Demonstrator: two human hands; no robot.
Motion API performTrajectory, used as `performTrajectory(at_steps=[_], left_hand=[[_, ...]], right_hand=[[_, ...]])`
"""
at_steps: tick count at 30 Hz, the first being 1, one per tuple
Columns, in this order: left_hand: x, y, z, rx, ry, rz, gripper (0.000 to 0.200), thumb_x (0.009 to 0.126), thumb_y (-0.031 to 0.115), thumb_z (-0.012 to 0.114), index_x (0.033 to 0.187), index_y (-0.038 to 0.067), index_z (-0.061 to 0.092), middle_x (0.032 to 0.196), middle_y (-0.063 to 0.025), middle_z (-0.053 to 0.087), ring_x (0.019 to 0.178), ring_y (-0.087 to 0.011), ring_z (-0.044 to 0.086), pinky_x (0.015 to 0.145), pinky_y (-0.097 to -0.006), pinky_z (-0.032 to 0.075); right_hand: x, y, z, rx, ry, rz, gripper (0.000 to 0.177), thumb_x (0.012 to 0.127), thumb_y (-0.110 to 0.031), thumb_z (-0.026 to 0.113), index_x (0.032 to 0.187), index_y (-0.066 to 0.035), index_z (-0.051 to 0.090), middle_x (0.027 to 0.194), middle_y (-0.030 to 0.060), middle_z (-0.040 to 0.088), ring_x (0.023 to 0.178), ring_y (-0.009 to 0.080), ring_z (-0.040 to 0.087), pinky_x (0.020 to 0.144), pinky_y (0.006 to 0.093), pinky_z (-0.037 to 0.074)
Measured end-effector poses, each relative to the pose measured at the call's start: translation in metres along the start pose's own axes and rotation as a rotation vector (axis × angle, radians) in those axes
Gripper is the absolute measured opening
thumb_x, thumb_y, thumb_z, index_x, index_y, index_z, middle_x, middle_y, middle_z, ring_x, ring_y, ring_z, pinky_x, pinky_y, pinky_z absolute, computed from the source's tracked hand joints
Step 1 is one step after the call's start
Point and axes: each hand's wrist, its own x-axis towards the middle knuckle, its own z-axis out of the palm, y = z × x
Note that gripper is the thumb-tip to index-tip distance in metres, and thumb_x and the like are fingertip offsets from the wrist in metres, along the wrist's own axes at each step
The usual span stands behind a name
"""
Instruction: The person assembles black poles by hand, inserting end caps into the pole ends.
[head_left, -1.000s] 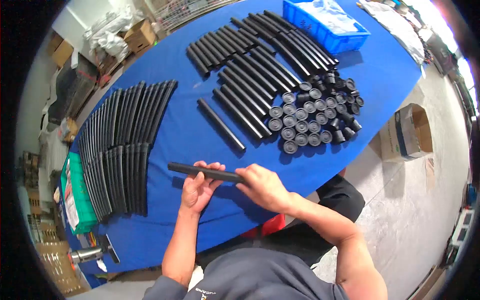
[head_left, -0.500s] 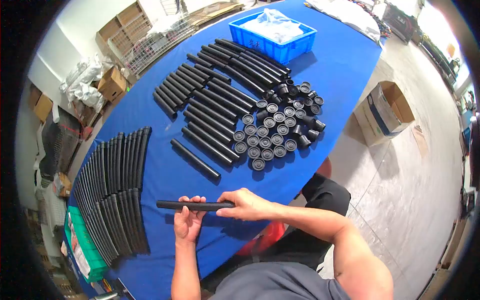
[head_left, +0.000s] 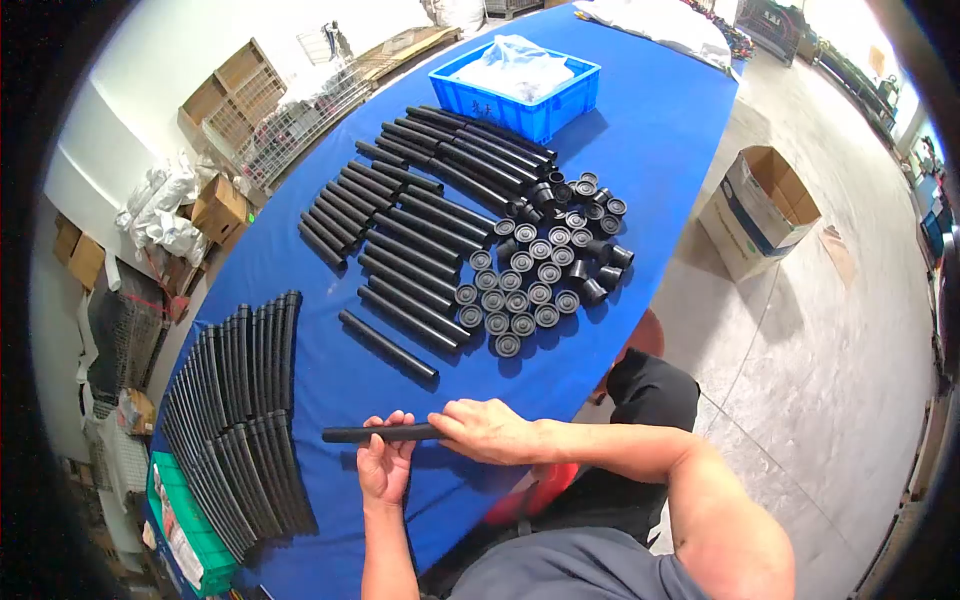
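Observation:
A black tube (head_left: 345,435) is held level above the blue cloth, near the table's front edge. My left hand (head_left: 385,465), palm up, supports its middle with the fingers curled round it. Closed over the tube's right end is my right hand (head_left: 490,431), which hides that end. Beyond both hands a single black tube (head_left: 390,344) lies apart from the rows. Black round caps (head_left: 508,345) are clustered farther off, some face up and some on their sides.
Rows of black tubes (head_left: 410,277) lie behind the loose one. Longer stacked black tubes (head_left: 245,420) spread at the left, by a green crate (head_left: 215,565). A blue bin (head_left: 520,115) with a clear bag stands at the back. On the floor at right is a cardboard box (head_left: 745,220).
The camera view has shifted. My right hand now covers more of the tube's right end; my left hand still grips its middle.

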Motion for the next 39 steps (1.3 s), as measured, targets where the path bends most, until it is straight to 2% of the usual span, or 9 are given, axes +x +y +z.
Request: performTrajectory(at_steps=[5,7,10,14,25,32,35,36,39], left_hand=[[-0.001,-0.001,-0.003,-0.005,-0.007,-0.012,0.030,0.096,0.013,0.071,0.123,0.006,0.059,0.128,-0.0207,0.065,0.127,-0.0387,0.059,0.109,-0.0526,0.051],[0.000,-0.001,0.001,0.003,0.031,-0.010,0.029,0.096,0.013,0.070,0.123,0.006,0.059,0.128,-0.0206,0.066,0.128,-0.0391,0.059,0.109,-0.0524,0.051],[0.000,0.000,-0.003,-0.028,0.022,-0.012,0.029,0.097,0.012,0.069,0.123,0.006,0.059,0.127,-0.0205,0.066,0.128,-0.0389,0.059,0.109,-0.0526,0.051],[0.001,-0.001,-0.011,-0.047,-0.050,-0.010,0.028,0.098,0.011,0.067,0.124,0.006,0.058,0.128,-0.0207,0.066,0.128,-0.0386,0.059,0.109,-0.0533,0.051],[-0.002,0.001,-0.012,0.001,-0.036,-0.010,0.030,0.098,0.013,0.068,0.124,0.007,0.057,0.128,-0.0194,0.066,0.129,-0.0376,0.059,0.109,-0.0508,0.051],[0.002,0.000,-0.013,0.012,-0.095,-0.009,0.031,0.100,0.010,0.062,0.130,0.006,0.056,0.134,-0.0209,0.063,0.133,-0.0387,0.055,0.113,-0.0561,0.046],[0.001,0.001,-0.014,-0.010,-0.112,-0.019,0.032,0.100,0.009,0.062,0.131,0.007,0.055,0.134,-0.0206,0.064,0.134,-0.0389,0.054,0.113,-0.0562,0.045],[0.001,0.001,-0.013,-0.006,-0.112,-0.021,0.033,0.100,0.009,0.064,0.131,0.007,0.055,0.134,-0.0204,0.064,0.134,-0.0386,0.054,0.113,-0.0557,0.046],[0.001,0.001,-0.006,0.014,-0.071,-0.020,0.032,0.099,0.010,0.065,0.129,0.007,0.056,0.133,-0.0200,0.064,0.133,-0.0383,0.055,0.111,-0.0550,0.048]], right_hand=[[0.020,-0.013,-0.048,0.616,-0.481,0.610,0.035,0.094,-0.028,0.067,0.115,-0.001,0.067,0.088,0.0209,0.069,0.082,0.0313,0.071,0.066,0.0353,0.056],[0.003,0.012,-0.003,0.328,-0.092,0.169,0.036,0.094,-0.030,0.068,0.114,0.000,0.066,0.088,0.0214,0.068,0.083,0.0339,0.070,0.068,0.0386,0.056],[-0.001,0.000,0.000,0.026,-0.008,-0.002,0.039,0.094,-0.032,0.069,0.112,0.002,0.065,0.089,0.0225,0.068,0.083,0.0377,0.069,0.071,0.0441,0.055],[0.004,0.009,-0.008,0.348,-0.195,0.198,0.040,0.093,-0.029,0.070,0.114,0.003,0.060,0.094,0.0230,0.066,0.088,0.0417,0.066,0.075,0.0496,0.051],[0.000,0.005,-0.001,0.341,-0.098,0.062,0.031,0.092,-0.026,0.069,0.100,0.002,0.057,0.089,0.0244,0.063,0.086,0.0462,0.063,0.074,0.0528,0.049],[0.000,0.008,0.006,0.092,0.011,0.002,0.036,0.094,-0.028,0.069,0.112,0.001,0.059,0.094,0.0212,0.065,0.083,0.0403,0.066,0.071,0.0475,0.052],[0.005,0.004,-0.004,0.305,-0.076,0.142,0.036,0.091,-0.028,0.072,0.110,0.001,0.063,0.089,0.0214,0.066,0.082,0.0392,0.067,0.072,0.0460,0.053],[0.014,-0.004,-0.022,0.477,-0.274,0.396,0.036,0.089,-0.028,0.073,0.109,0.001,0.065,0.085,0.0218,0.066,0.083,0.0389,0.068,0.074,0.0461,0.053],[0.002,0.015,0.007,0.343,-0.102,0.165,0.035,0.089,-0.025,0.072,0.111,0.002,0.064,0.090,0.0221,0.067,0.086,0.0397,0.068,0.075,0.0466,0.054]])
